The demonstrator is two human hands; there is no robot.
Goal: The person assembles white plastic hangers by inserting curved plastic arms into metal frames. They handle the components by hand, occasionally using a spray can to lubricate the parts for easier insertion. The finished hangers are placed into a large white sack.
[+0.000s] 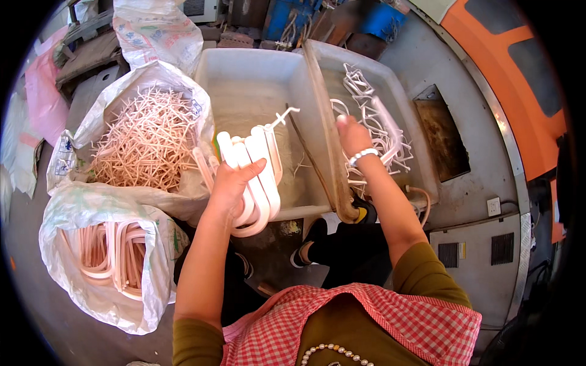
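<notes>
Gripping a U-shaped bundle by one tub, reaching into the next

Left hand [229, 186] has its fingers wrapped round several pale U-shaped pieces [261, 177], held over the left tub's [256, 70] near side; stacked flat together, likely so one grasp carries the lot. A thin branched piece [283, 117] sticks out at the bundle's top. Right hand [355, 137] is over the right tub [420, 149], fingers curled by something white; can't tell if they grip it. White pieces [384, 125] lie jumbled in that tub. On the person's left, the upper sack [168, 74] holds thin branched pieces [143, 140], the lower sack [64, 268] more curved pieces [116, 256]. Mouths spread wide, probably for easy access; kinds seem bagged apart to avoid mixing. Everything sits within arm's reach.
</notes>
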